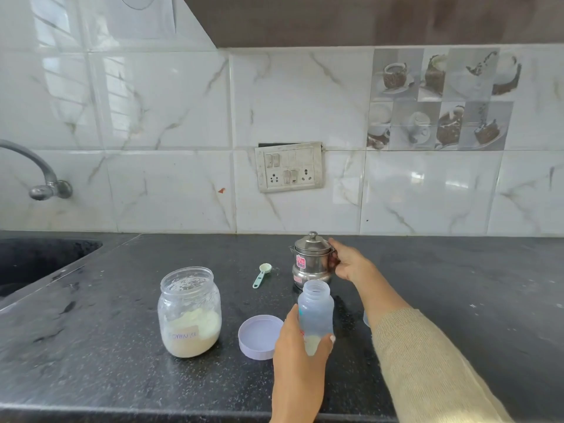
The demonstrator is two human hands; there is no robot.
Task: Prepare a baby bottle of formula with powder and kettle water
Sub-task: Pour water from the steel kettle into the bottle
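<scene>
My left hand (300, 343) grips the lower part of an open, clear baby bottle (316, 312) that stands upright on the black counter with pale powder at its bottom. Behind it stands a small steel kettle (311, 261) with its lid on; my right hand (348, 262) is curled round the handle on its right side. An open glass jar of formula powder (189, 312) stands to the left. A small green measuring scoop (262, 274) lies on the counter left of the kettle.
The jar's lilac lid (259, 337) lies upside down between jar and bottle. A small clear piece (366, 319) peeks out behind my right forearm. A sink (36, 264) and tap (45, 184) are at the left. A switchboard (288, 166) sits on the tiled wall.
</scene>
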